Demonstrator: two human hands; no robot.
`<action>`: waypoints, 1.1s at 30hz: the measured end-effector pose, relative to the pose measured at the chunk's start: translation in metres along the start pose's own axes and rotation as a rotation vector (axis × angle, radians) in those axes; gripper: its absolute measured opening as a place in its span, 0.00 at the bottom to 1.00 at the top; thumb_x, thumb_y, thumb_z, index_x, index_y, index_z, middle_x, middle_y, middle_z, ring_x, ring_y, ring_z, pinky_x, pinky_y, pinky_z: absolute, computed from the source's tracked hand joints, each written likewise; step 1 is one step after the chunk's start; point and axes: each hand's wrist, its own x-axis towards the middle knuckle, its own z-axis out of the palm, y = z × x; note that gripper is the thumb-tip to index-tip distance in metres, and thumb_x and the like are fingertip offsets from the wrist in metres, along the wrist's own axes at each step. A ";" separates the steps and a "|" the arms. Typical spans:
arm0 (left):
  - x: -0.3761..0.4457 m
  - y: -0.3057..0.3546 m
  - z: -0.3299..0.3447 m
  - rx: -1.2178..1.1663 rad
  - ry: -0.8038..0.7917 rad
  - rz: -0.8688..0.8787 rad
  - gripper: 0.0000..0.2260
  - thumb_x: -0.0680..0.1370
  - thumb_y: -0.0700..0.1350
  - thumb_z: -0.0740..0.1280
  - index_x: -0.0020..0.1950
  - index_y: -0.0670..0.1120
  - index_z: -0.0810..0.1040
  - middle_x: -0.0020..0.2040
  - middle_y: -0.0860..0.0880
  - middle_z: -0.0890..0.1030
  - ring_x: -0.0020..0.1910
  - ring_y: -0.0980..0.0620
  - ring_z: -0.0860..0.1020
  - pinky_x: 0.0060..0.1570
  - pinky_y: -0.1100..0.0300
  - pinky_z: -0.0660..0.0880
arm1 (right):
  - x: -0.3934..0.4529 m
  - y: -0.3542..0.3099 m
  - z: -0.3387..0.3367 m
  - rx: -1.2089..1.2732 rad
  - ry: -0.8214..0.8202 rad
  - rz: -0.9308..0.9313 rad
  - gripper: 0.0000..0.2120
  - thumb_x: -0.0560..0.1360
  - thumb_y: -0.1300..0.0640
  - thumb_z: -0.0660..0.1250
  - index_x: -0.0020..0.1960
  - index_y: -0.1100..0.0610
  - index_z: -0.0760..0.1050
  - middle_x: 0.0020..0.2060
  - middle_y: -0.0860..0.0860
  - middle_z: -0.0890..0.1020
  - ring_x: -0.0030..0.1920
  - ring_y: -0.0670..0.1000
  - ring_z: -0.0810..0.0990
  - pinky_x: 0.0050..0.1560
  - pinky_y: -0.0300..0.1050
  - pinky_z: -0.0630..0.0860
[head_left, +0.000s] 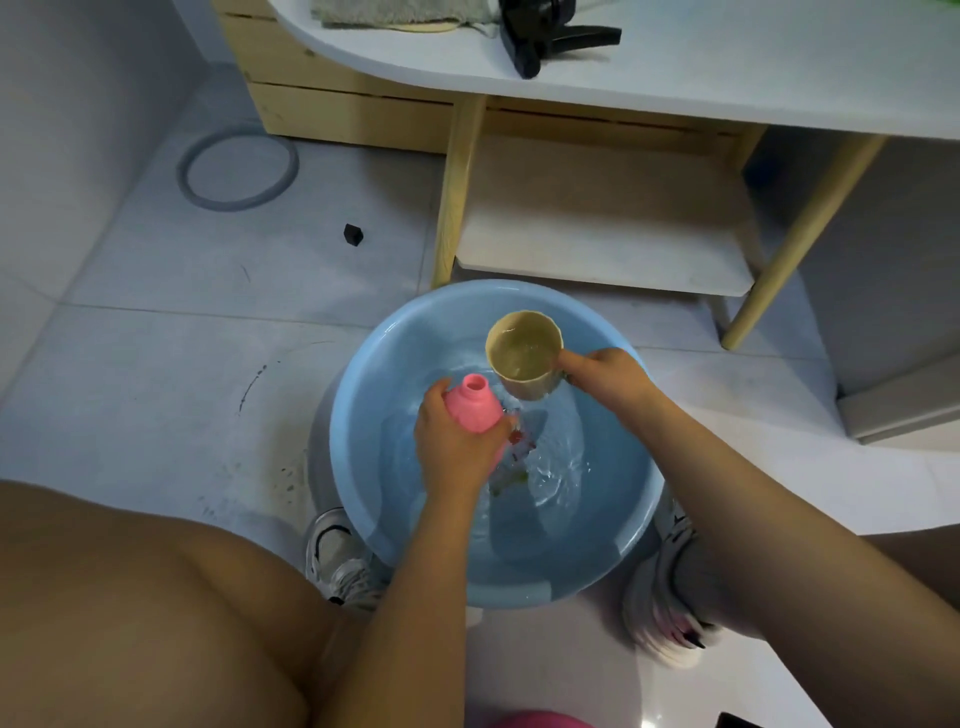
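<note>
Person crouches over a blue basin (519, 577) set on the pale tiled floor (156, 364), one sneaker on each side of it: left sneaker (337, 556), right sneaker (670, 613). The basin holds shallow water (556, 457), its surface rippled; something small and reddish lies under it, too blurred to name. Left hand (454, 449) grips a pink bottle (475, 405), fingers and thumb wrapped round the body, the uncapped neck up and tilted slightly away from the person, held above the water at the basin's near-left. Right hand (605, 376) holds a beige cup (524, 358) by its side; the fingers are hidden behind the cup. The cup is roughly upright with water in it, over the far part of the basin. Cup and bottle are close, the cup just beyond and to the right of the bottle's mouth, not touching. Beyond the basin stands a white-topped table (727, 78) on wooden legs, with a low shelf (602, 260). On top are a black spray trigger (545, 39) and a folded cloth (395, 13). On the floor to the left lie a grey ring (183, 174) and a small black cap (354, 234), well apart from the basin.
</note>
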 end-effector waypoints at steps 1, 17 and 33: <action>0.000 0.002 0.002 0.002 -0.004 0.009 0.36 0.58 0.54 0.79 0.63 0.53 0.69 0.60 0.52 0.75 0.58 0.48 0.75 0.58 0.48 0.74 | -0.002 -0.004 -0.004 -0.012 0.014 -0.035 0.17 0.73 0.47 0.66 0.33 0.56 0.65 0.29 0.52 0.64 0.31 0.51 0.61 0.33 0.44 0.59; 0.002 0.014 0.006 0.013 -0.033 0.084 0.31 0.61 0.53 0.80 0.59 0.54 0.70 0.55 0.55 0.74 0.55 0.51 0.74 0.54 0.54 0.75 | -0.014 -0.022 -0.007 -0.227 0.279 -0.334 0.23 0.73 0.46 0.66 0.29 0.57 0.61 0.24 0.52 0.63 0.31 0.53 0.62 0.38 0.44 0.60; 0.004 0.018 0.007 0.000 -0.025 0.084 0.31 0.62 0.52 0.80 0.59 0.51 0.71 0.55 0.53 0.75 0.53 0.51 0.75 0.53 0.53 0.76 | -0.022 -0.029 -0.010 -0.327 0.373 -0.487 0.20 0.66 0.39 0.58 0.26 0.53 0.57 0.21 0.48 0.61 0.26 0.51 0.61 0.46 0.42 0.55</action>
